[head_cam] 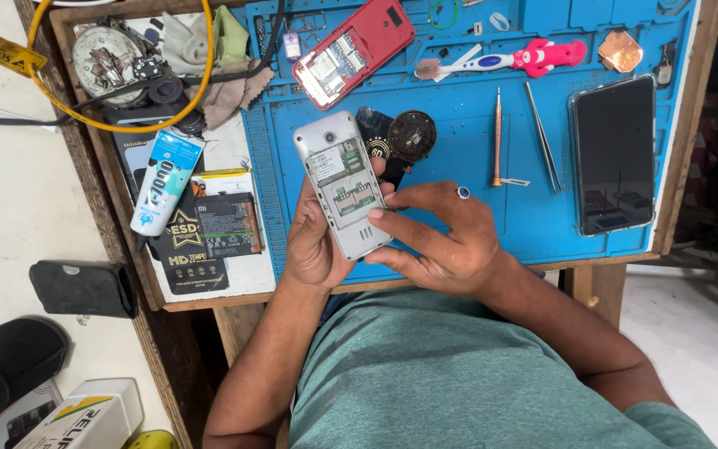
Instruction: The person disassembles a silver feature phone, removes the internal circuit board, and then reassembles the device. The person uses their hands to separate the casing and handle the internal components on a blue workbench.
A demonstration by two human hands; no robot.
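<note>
My left hand (313, 241) grips a small grey keypad phone (341, 183) with its back cover off, so the green circuit board and card slots show. My right hand (442, 233), a ring on one finger, rests its fingertips on the phone's lower right edge. Both hands hover over the near edge of a blue repair mat (459, 125). Just behind the phone lie a dark round part (411, 133) and a black flat piece.
On the mat lie a red phone opened up (352, 51), a pink-handled brush (508, 60), a screwdriver (498, 137), tweezers (543, 137) and a black smartphone (614, 154). To the left are a glue tube (166, 181), battery packs, cloths and a yellow cable (201, 75).
</note>
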